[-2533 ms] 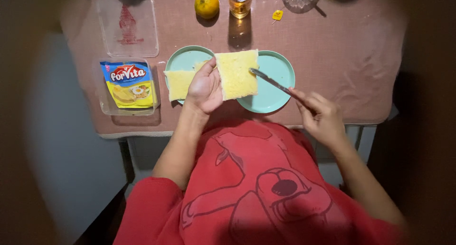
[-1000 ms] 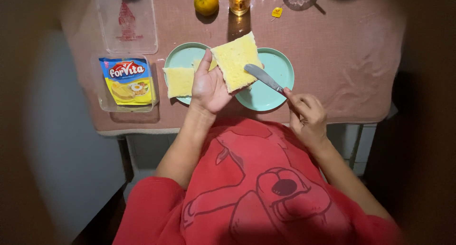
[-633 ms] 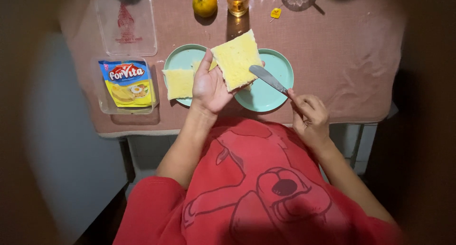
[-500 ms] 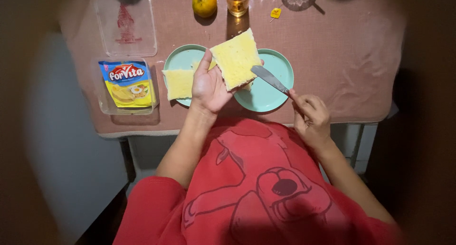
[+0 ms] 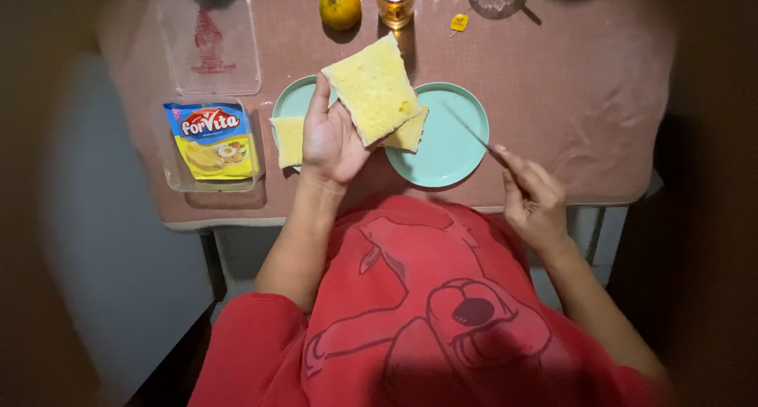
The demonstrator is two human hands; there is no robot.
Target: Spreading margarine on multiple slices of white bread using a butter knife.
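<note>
the person's left hand (image 5: 330,142) was lifted above the table, and it held a square slice of pale bread covered with yellow spread (image 5: 373,89). the thumb lay along the left edge of the slice and the other fingers were under it, so the slice rested on the palm, tilted, with one corner toward the far side of the table. the slice hung over the gap between two round light green plates. under it, a second slice of spread bread (image 5: 409,132) showed partly; i could not tell if the same hand held it or if it lay on the right light green plate (image 5: 450,150). a third square slice with yellow spread (image 5: 287,141) lay on the left light green plate (image 5: 295,101), partly hidden behind the hand.

the right hand (image 5: 533,194) was closed around the handle of a thin metal table knife (image 5: 467,127). the blade pointed up and to the left over the right plate, apart from the bread, and it looked blurred.

everything stood on a pinkish brown tablecloth (image 5: 568,83). to the left was a clear plastic box with a blue and yellow packet inside (image 5: 211,141), and behind it a clear plastic lid with a red drawing (image 5: 208,42). at the far edge were a round orange fruit (image 5: 341,4) and a glass with amber drink (image 5: 395,3). the person wore a red shirt with a printed figure (image 5: 426,304).
</note>
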